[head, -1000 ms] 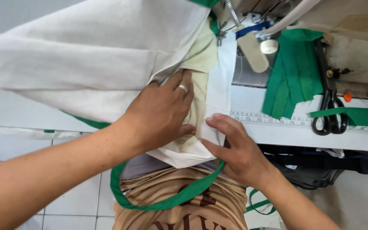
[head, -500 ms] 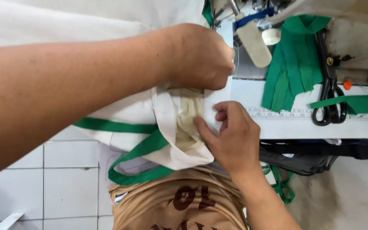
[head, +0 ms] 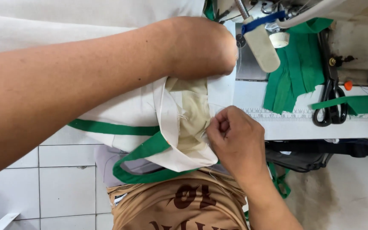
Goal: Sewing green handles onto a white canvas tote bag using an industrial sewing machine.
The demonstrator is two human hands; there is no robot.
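Observation:
A cream canvas bag point(head: 120, 110) with green trim and a green strap point(head: 141, 155) lies across the sewing table and hangs over my lap. My left hand point(head: 201, 47) is closed on the bag's upper folded edge close to the sewing machine's needle area. My right hand point(head: 235, 140) pinches the lower edge of the folded seam between thumb and fingers. Between the two hands the bag's beige inside point(head: 192, 115) shows.
The sewing machine's presser lever point(head: 260, 42) sits just right of my left hand. Green fabric strips point(head: 294, 72) and black scissors point(head: 331, 98) lie on the white table point(head: 277, 127) at right. White floor tiles point(head: 60, 179) show at lower left.
My left hand moved from lying flat on the bag up to its top edge near the machine and closed. My right hand shifted from flat to pinching the seam. The bag was pulled towards the machine.

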